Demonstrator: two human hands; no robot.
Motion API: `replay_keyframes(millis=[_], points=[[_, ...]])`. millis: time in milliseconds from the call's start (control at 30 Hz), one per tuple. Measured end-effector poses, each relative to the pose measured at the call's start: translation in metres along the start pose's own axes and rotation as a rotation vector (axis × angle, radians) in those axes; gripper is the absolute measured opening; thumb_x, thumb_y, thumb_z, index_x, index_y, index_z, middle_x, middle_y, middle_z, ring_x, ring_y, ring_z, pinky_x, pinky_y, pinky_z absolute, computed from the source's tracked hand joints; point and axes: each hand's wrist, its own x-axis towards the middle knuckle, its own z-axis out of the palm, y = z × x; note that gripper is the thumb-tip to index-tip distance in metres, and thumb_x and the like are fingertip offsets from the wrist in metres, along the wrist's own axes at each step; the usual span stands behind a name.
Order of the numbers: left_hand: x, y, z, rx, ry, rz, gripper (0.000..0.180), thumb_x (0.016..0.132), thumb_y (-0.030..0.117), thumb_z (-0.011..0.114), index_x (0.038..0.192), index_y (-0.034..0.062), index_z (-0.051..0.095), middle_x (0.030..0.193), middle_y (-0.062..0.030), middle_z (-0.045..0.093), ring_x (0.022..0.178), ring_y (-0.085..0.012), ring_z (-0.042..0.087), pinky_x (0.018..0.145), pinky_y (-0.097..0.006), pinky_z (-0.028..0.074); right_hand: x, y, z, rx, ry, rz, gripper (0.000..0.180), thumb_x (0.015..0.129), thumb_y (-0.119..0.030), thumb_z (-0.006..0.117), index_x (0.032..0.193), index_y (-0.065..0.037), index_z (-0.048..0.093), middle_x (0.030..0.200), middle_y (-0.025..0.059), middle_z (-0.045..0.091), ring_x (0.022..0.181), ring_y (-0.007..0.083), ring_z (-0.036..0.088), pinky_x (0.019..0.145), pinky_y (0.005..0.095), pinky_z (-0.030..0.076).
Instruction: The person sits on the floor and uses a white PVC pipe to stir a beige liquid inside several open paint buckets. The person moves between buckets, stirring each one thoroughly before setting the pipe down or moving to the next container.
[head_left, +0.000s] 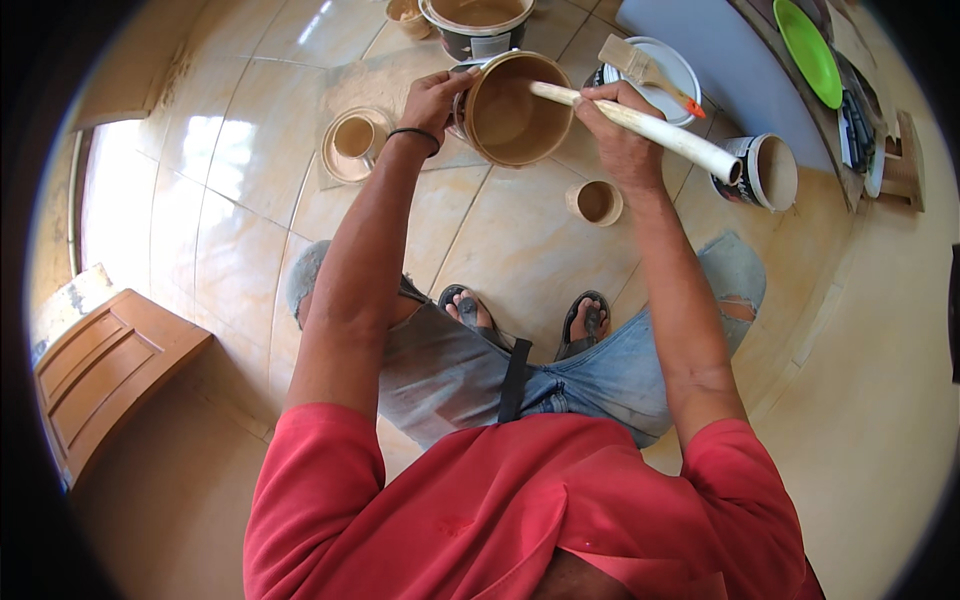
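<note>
My left hand [432, 103] grips the left rim of a bucket [515, 125], which is tilted so that its open mouth faces me. Brown residue coats the inside of the bucket. Wrapped in my right hand [625, 130] is a long white pipe [695, 150], with a hollow near end. The pipe's far tip reaches over the bucket's mouth. Closest below my right hand, a small brown-stained cup [597, 204] sits on the floor. Left of my left hand, a mug [355, 137] rests on a round lid or saucer [332, 160].
A larger bucket [480, 45] and a small tub [408, 17] stand farther off. A wide paintbrush [630, 60] lies across a white bucket [684, 75]. Another white bucket [775, 172] is at right, below a shelf with a green plate [808, 55]. A wooden panel [118, 368] stands lower left.
</note>
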Motion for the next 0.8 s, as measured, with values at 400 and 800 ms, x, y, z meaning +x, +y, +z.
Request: replay_keyframes(millis=[400, 800], points=[[0.002, -0.002, -0.003, -0.007, -0.008, -0.010, 0.027, 0.090, 0.030, 0.079, 0.087, 0.0055, 0.069, 0.071, 0.0001, 0.064, 0.052, -0.0076, 0.056, 0.046, -0.023, 0.041, -0.020, -0.027, 0.018, 0.488, -0.006, 0.550, 0.012, 0.086, -0.013, 0.073, 0.089, -0.002, 0.070, 0.081, 0.0076, 0.070, 0.073, 0.0175, 0.067, 0.069, 0.0297, 0.053], [0.001, -0.004, -0.008, 0.025, -0.021, -0.031, 0.028, 0.093, 0.032, 0.077, 0.093, 0.0050, 0.070, 0.078, -0.0001, 0.065, 0.064, -0.0091, 0.059, 0.057, -0.025, 0.048, -0.028, -0.030, 0.007, 0.353, -0.047, 0.536, 0.012, 0.087, -0.012, 0.073, 0.090, -0.001, 0.069, 0.079, 0.0057, 0.071, 0.073, 0.0109, 0.066, 0.072, 0.0271, 0.053]])
